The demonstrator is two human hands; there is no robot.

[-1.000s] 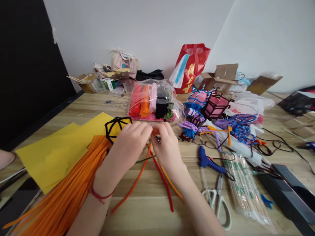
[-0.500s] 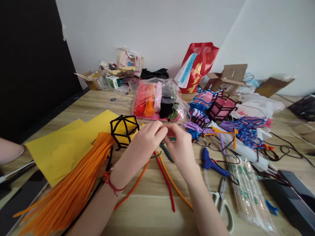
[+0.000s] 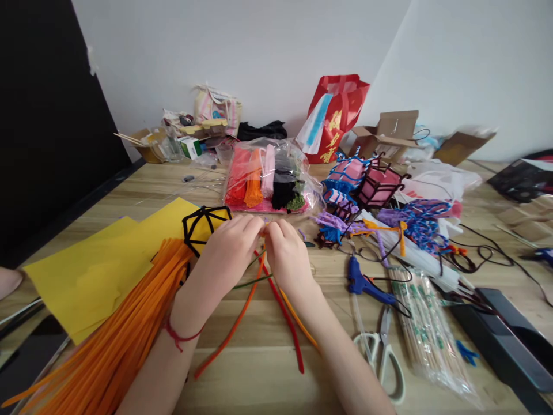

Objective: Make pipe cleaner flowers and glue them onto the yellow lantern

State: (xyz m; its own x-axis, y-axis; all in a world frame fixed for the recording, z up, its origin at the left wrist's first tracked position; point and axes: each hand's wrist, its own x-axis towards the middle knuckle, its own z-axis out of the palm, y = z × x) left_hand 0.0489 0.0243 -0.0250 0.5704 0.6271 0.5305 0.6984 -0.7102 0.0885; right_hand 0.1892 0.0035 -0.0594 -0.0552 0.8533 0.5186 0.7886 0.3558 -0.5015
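My left hand (image 3: pixel 233 245) and my right hand (image 3: pixel 288 253) meet above the table, fingers closed in pinches. A bit of orange pipe cleaner shows between the fingertips; the rest of what they grip is hidden. Below the hands, an orange pipe cleaner (image 3: pixel 233 331) curves toward the front left. A red pipe cleaner (image 3: pixel 288 320) and a yellow-orange one (image 3: pixel 301 323) run toward the front right, and a thin green one (image 3: pixel 250 282) crosses behind my left wrist. Just left of my left hand stands a black frame with yellow panels (image 3: pixel 201 226), partly covered.
Orange pipe cleaners (image 3: pixel 125 334) lie bundled at left beside yellow sheets (image 3: pixel 99 259). On the right are a blue glue gun (image 3: pixel 367 282), scissors (image 3: pixel 384 346), bagged sticks (image 3: pixel 427 328) and pink lantern-like frames (image 3: pixel 380 184). Behind lies a clear bag of pipe cleaners (image 3: pixel 268 178); another person's arm (image 3: pixel 8 283) shows far left.
My hands have drawn closer together, with the right hand turned more palm-down. The orange strand now reaches up between them. The green-handled tool behind them is now mostly covered. The view has shifted slightly.
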